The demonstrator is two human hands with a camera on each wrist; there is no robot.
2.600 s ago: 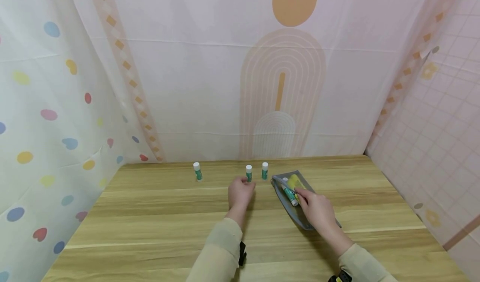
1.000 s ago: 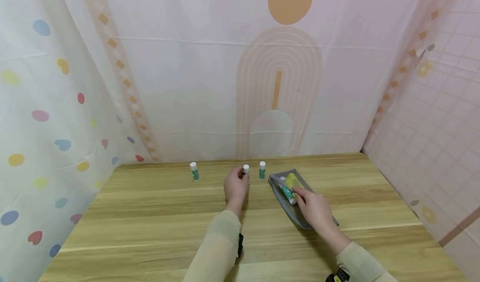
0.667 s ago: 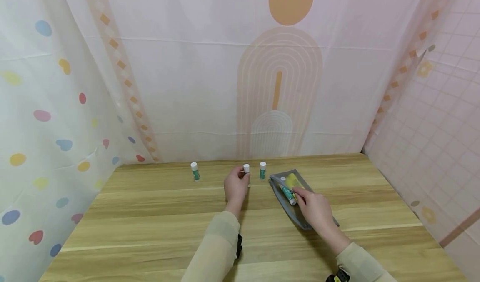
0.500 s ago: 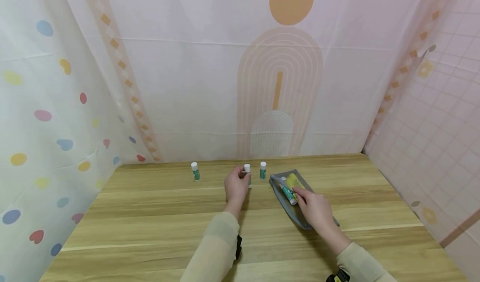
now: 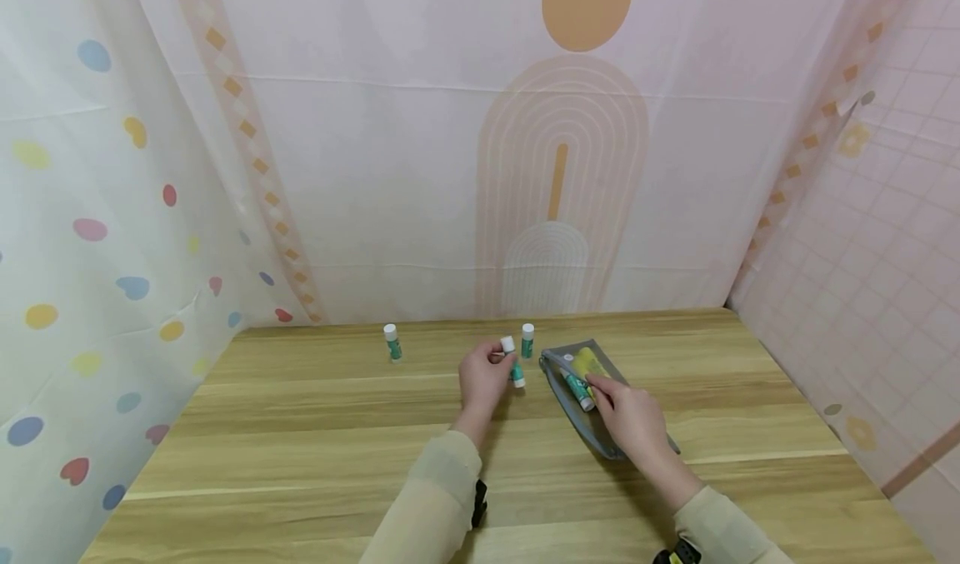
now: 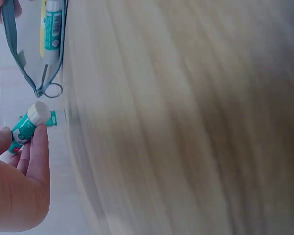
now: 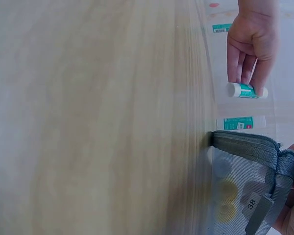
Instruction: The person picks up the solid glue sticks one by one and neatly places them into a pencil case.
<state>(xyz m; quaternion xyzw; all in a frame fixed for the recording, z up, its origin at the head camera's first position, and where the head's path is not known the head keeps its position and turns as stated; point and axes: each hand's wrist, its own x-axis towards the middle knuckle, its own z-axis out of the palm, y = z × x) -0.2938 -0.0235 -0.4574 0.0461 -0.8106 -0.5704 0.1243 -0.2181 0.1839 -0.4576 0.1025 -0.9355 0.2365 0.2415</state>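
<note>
Left hand (image 5: 484, 378) pinches a glue stick (image 5: 517, 372), tilted and seemingly raised off the counter (image 5: 300, 431), near the open mesh pouch (image 5: 604, 436), whose edge the right hand (image 5: 636, 418) grips. One green-labelled stick (image 5: 579, 391) already lies inside, beside a yellow item (image 5: 590, 361); the pinched one is not in yet. Outside, untouched, stand the nearer upright stick (image 5: 528, 343), just beside it, and the farther upright stick (image 5: 393, 345), well apart. Only the right wrist view makes "38" legible on a grey tab (image 7: 252, 204) and shows round yellow shapes through the mesh; the left wrist view omits the farther stick but shows the pouch's zip ring (image 6: 54, 90) clearly.
</note>
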